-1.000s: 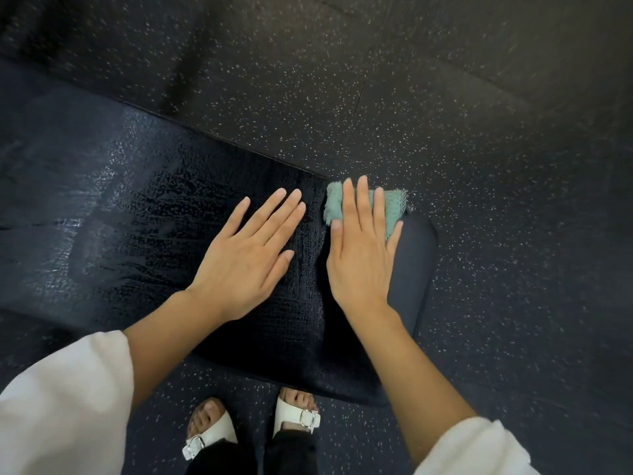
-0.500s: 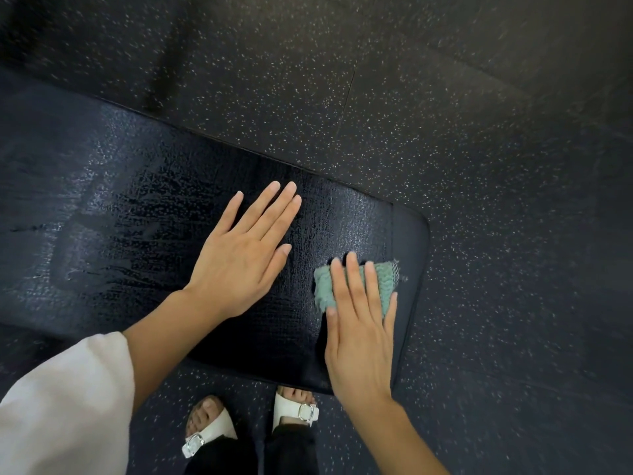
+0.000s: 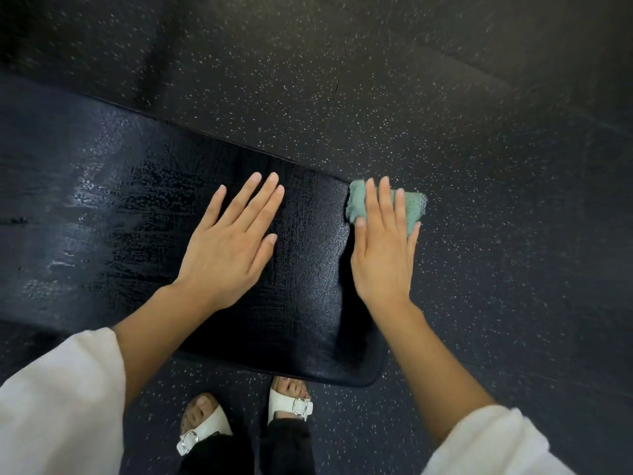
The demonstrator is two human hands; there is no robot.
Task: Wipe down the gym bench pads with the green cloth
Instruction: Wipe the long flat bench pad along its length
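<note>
Dark rubber floor [image 3: 445, 97] flecked with pale specks, thin tile seam [image 3: 337, 87], dim overhead light

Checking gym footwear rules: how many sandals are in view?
2. One white sandal on the floor at bottom centre; the other sandal beside it, toes at the bench pad's near edge. None hidden.

A green cloth [image 3: 412, 204] is seen against a glossy black bench pad [image 3: 102, 207]. The floor [image 3: 479, 114] is dark, flecked with pale specks. White sandals [image 3: 205, 430] and white sleeves [image 3: 58, 399] are shown nearest.
</note>
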